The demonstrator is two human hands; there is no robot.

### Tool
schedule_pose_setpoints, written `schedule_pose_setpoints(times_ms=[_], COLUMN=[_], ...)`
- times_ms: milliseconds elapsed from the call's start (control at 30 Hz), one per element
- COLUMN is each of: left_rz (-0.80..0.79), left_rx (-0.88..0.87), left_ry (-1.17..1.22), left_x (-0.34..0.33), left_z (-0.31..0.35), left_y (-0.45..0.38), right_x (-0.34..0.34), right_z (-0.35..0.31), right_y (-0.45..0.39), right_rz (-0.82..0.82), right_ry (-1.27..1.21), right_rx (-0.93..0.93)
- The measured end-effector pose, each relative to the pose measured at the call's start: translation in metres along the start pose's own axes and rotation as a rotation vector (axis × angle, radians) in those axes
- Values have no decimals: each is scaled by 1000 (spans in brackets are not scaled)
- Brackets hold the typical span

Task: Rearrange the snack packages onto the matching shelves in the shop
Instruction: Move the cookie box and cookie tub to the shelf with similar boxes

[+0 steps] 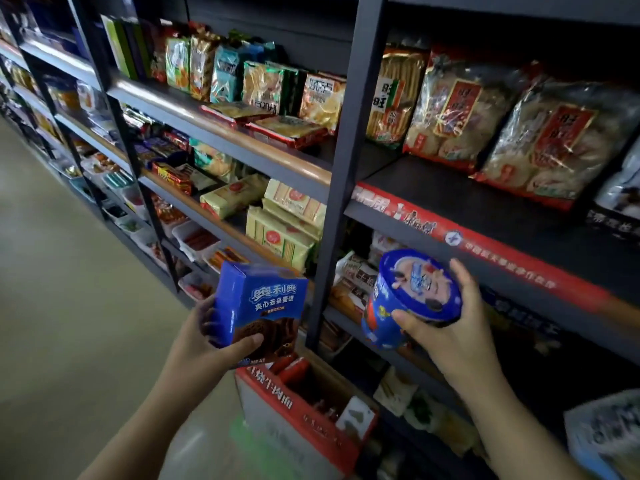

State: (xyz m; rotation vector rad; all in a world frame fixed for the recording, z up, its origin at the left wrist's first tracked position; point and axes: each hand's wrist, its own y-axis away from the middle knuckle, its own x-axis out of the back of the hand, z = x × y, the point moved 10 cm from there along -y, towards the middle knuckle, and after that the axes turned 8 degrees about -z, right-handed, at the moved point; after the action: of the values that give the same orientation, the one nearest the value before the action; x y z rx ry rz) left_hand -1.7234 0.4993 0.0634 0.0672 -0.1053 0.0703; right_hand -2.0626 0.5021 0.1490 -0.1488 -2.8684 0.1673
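The left hand (207, 327) grips a blue Oreo cake box (258, 313), fingers behind it and the thumb clamped across its lower front over the picture of the chocolate cake. The box is held upright in the air, near the middle of the view, in front of the dark upright post (341, 188) of the shelving.

The right hand (457, 313) holds a round blue snack tub (408, 299), tilted so its printed lid faces up and toward the camera. The thumb presses on the near rim of the lid and the fingers (460, 271) curl round the far rim. The tub hangs just in front of the lower shelf bay to the right of the post, below the shelf edge with the red price strip (485, 251).

On that shelf above, to the right, stand large clear bags of rice crackers (460, 109) with red labels, and a taller striped packet beside them at the left. Left of the post, pale yellow wafer packs (287, 226) are stacked on a middle shelf, with assorted biscuit packets (256, 81) on the shelf above.

Below the hands, on the floor against the shelving, sits an open cardboard carton (298, 410) with red printed bands and some packets inside. The aisle floor (69, 306) runs away to the left.
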Motion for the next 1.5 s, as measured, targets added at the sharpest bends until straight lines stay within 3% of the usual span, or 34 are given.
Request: schedule_pose_setpoints(times_ms=[233,600,900,1100,1267,1500], left_rz=[106,308,817,1027,979,806], left_rx=[138,267,434,496,521,513], left_ry=[19,-4,45,56,53,-61], left_x=[-9,2,107,167,225,312], left_z=[-62,-104,-156,-179,-195,-183], left_y=[48,134,308,370,342,236], right_x=[-16,-55,-211,-317,-396,-460], right_z=[78,119,121,73,52,56], right_y=[37,63,114,111,96,65], right_rz=[-117,-388,-784,-896,-874,-803], right_ry=[-10,41,59,-7,-17,10], right_rx=[-247,-257,-240,-112,-89,-158])
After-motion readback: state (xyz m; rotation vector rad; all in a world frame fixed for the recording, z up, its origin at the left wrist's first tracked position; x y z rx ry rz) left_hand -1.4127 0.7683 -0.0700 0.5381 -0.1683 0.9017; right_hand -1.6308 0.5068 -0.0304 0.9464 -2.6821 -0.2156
